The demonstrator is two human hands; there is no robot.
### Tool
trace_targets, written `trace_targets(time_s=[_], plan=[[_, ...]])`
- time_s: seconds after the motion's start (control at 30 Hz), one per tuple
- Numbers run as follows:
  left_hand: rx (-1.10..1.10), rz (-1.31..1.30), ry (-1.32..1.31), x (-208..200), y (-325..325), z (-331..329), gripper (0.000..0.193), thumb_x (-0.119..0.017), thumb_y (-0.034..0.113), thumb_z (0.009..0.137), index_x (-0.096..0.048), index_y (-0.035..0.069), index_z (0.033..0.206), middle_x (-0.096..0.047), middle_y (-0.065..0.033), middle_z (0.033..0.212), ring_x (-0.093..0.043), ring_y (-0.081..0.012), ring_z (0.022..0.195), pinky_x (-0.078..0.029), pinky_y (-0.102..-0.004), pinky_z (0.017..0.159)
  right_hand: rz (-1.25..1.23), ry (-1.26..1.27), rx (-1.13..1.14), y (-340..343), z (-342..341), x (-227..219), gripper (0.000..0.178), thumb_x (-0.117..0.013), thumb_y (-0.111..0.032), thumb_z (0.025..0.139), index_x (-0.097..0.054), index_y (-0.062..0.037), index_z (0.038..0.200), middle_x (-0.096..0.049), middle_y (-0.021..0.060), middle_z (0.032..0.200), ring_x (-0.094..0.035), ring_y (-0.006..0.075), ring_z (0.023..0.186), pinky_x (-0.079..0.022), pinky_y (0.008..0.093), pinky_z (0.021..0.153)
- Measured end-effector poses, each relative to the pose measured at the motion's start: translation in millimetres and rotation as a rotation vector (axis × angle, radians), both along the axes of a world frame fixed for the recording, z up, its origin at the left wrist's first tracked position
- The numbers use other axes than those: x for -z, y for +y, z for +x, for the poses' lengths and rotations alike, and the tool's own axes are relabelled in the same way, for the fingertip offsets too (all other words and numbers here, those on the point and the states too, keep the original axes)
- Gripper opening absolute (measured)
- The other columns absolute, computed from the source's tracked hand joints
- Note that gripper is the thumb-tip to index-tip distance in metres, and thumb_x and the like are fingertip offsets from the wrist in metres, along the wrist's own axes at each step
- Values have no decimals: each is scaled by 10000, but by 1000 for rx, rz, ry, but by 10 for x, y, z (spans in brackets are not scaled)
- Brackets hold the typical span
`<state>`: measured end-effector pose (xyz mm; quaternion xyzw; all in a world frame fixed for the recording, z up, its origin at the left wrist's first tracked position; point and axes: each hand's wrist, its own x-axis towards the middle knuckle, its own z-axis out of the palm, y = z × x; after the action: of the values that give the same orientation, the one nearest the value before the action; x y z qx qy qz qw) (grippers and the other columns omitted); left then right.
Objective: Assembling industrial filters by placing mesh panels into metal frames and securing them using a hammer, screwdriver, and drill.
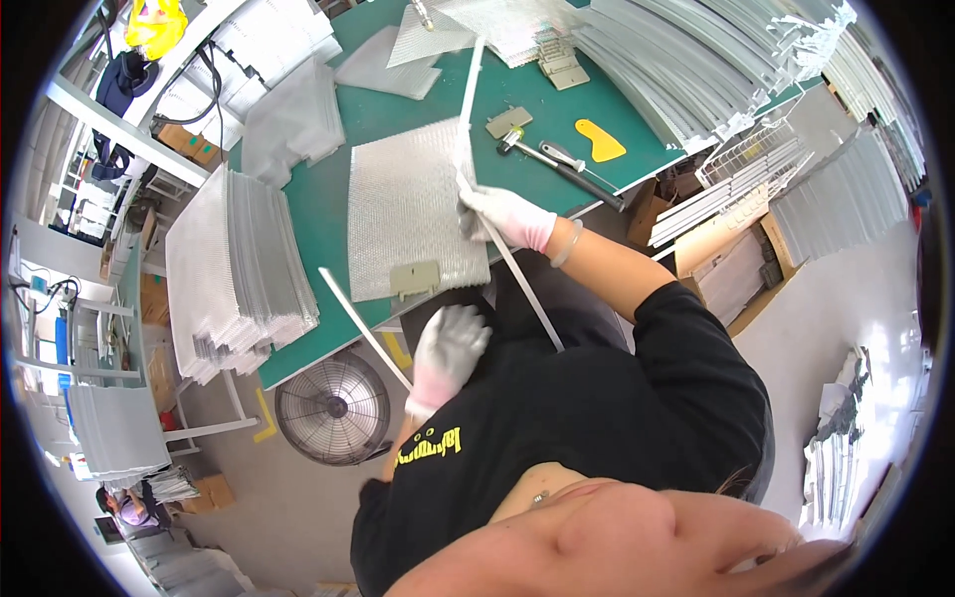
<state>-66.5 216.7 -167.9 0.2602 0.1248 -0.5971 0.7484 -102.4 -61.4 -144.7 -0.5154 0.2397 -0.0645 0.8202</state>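
A square sheet of silver mesh lies on the green table, with a small grey latch plate at its near edge. My right hand, in a white glove, grips a long thin metal strip at the mesh's right edge. The strip slants down over my lap. Another pale strip runs up from that edge. My left hand, gloved too, hovers off the table's front edge. A second thin strip meets its thumb side and reaches back onto the table.
A thick stack of mesh sheets stands at the left. A hammer, a yellow scraper and a grey hinge piece lie to the right. Long metal profiles are piled at the back right. A floor fan sits below the table.
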Motion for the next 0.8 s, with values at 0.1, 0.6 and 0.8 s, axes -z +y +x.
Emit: trace_targets(time_s=[0.1, 0.6, 0.8], plan=[[99, -227, -76, 221, -554, -222, 367, -520, 342, 1067, -532, 51, 1291, -531, -147, 1423, -455, -348, 1358, -320, -492, 1182, -209, -34, -146, 102, -337, -11, 442, -483, -392, 1055, -599, -35, 1288, -661, 85, 1046, -639, 168, 934, -546, 345, 818], [-118, -442, -193, 77, -2132, 316, 224, -537, 181, 1039, -577, 9, 1178, -600, -118, 1193, -543, -271, 1162, -406, -452, 1094, 78, -374, 191, 286, -848, 29, 582, -452, -199, 1067, -258, -148, 1614, -529, 26, 856, -353, 67, 555, -326, 210, 512], [-166, -331, -271, 129, -2199, 250, 281, -536, 147, 1027, -555, -35, 1240, -591, -147, 1253, -551, -273, 1193, -419, -432, 1092, 28, -257, 214, 291, -935, 20, 559, -427, -161, 1075, -270, -166, 1612, -545, 20, 853, -349, 66, 541, -320, 205, 509]])
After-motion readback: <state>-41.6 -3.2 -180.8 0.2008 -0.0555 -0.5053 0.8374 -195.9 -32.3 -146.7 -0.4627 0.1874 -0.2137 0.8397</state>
